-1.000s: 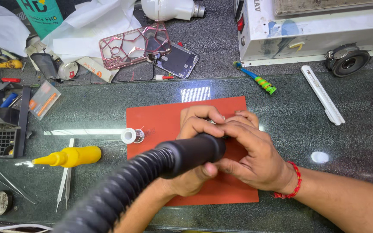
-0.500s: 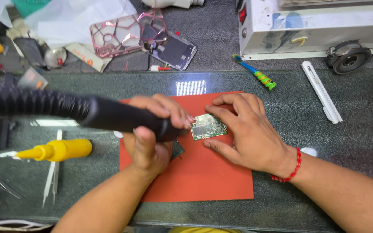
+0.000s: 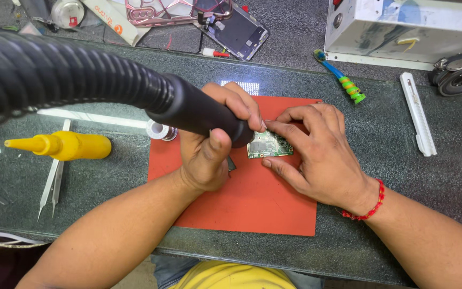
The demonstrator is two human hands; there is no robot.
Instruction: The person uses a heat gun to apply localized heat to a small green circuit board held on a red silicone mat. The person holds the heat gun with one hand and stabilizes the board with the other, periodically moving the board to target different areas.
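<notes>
Circuit board [image 3: 269, 145], small and green, is lying on the red mat [image 3: 252, 203], where the right hand [image 3: 316, 155] is pinning it with spread fingertips. Left hand [image 3: 212, 144] is gripping the black hot-air handle [image 3: 199, 112], its nozzle end meeting the board's left edge. Outward, a solder spool [image 3: 160, 130], yellow squeeze bottle [image 3: 65, 145] and tweezers [image 3: 52, 179] are sitting on the glass bench [image 3: 402, 176].

1. The scene is brightly and evenly lit from above.
2. A white rectangular glare patch sits on the glossy dark worktop [image 3: 402, 214] just beyond the red mat [image 3: 252, 208], and a long pale streak of reflection runs along the glass at left.
3. Shadows are soft and short, pooled under the left hand [image 3: 209, 155] and right hand [image 3: 322, 160].
4. The black corrugated hose [image 3: 70, 80], close to the lens, looks slightly soft and oversized.
5. Focus is sharp at the centre; the far edges bend slightly.
</notes>
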